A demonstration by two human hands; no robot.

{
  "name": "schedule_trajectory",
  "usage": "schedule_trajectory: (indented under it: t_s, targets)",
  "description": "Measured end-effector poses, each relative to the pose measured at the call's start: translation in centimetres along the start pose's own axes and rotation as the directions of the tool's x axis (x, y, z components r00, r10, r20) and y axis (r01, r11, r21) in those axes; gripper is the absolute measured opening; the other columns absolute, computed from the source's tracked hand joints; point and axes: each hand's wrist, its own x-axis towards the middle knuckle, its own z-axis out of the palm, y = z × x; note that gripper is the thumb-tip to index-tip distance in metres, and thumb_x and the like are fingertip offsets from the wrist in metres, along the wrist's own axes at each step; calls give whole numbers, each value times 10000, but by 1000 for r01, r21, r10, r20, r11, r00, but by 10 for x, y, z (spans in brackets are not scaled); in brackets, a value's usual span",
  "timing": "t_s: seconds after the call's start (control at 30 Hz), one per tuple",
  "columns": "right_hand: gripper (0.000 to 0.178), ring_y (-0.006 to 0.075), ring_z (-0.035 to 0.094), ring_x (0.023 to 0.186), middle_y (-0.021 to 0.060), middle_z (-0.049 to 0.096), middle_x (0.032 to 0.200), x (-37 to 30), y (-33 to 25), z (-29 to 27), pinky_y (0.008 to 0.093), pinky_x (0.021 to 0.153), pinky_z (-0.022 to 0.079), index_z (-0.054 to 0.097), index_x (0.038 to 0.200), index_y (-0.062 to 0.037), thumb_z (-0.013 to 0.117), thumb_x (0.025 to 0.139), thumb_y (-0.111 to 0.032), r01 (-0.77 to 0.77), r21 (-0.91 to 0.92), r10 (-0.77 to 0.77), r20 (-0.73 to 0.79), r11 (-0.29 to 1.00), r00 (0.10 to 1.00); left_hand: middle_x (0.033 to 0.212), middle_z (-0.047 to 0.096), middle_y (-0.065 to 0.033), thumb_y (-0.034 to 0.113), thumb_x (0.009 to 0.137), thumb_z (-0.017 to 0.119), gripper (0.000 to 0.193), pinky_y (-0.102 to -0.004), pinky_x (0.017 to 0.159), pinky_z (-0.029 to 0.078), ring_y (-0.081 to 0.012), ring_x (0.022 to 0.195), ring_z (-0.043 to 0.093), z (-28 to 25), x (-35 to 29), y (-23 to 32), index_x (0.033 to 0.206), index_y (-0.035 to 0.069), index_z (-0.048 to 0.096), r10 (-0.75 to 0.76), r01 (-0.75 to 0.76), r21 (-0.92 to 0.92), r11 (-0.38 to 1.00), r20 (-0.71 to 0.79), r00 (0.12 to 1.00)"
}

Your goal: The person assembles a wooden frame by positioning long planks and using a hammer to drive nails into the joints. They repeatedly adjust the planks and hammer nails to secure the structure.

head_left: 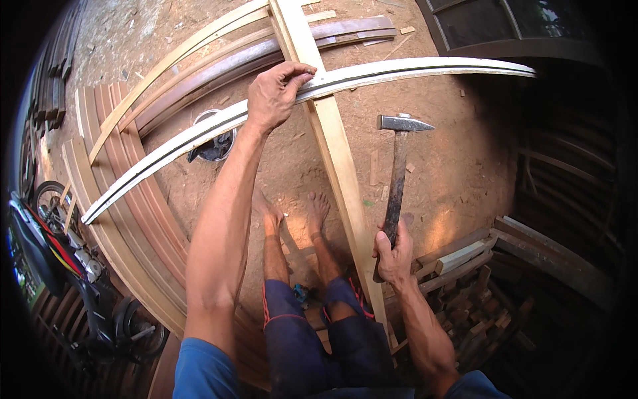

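Note:
A long white grooved strip (pixel 425 68) lies crosswise over a pale wooden beam (pixel 340 163) that runs away from me. At their crossing my left hand (pixel 274 94) rests on the strip, thumb and fingertips pinched together. Whatever is in that pinch is too small to make out. My right hand (pixel 396 258) is closed around the lower handle of a hammer (pixel 398 169). The hammer stands nearly upright to the right of the beam, its steel head a little below the strip and apart from it.
Long brown boards (pixel 126 193) and pale strips lie at the left, beyond which stands a motorbike (pixel 86 286). Under the white strip is a bucket (pixel 222 147) with dark contents. A pile of wood offcuts (pixel 475 309) sits lower right; a dark framed panel (pixel 478 26) is at the far right.

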Motion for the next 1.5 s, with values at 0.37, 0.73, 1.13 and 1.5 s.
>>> schedule_trajectory:
  t_s: [0.37,0.73,1.13,1.5]
  targets:
    - [408,196,639,680,136,640,835,38,-41,5,316,610,502,469,1352,13,526,1042,-246,239,-286,-229,67,928,971,969,776,12,151,929,687,146,-265,735,563,-108,853,732,2,0,6,1044,175,774,-51,47,123,991,33,998]
    - [381,431,692,745,273,670,844,76,-62,8,464,632,544,491,1324,4,583,989,-153,392,-555,-388,130,734,912,921,768,-8,189,904,702,104,-325,725,569,-175,809,731,-3,-1,12,969,186,782,31,-27,184,983,-19,999]
    - [390,408,689,742,243,670,864,66,-70,5,459,626,524,460,1332,-6,573,999,-174,455,-494,-491,64,741,869,947,756,-97,217,1021,552,213,-361,654,594,-181,749,694,-38,-3,-6,1059,92,720,-110,140,131,981,-213,971]
    - [322,149,551,577,67,537,701,67,-73,23,336,502,434,497,1262,-24,525,1040,-254,567,-408,-615,15,716,788,656,668,-257,407,1052,296,699,-510,643,547,-417,607,684,-88,-40,-33,696,-8,731,-340,327,680,656,-121,933]
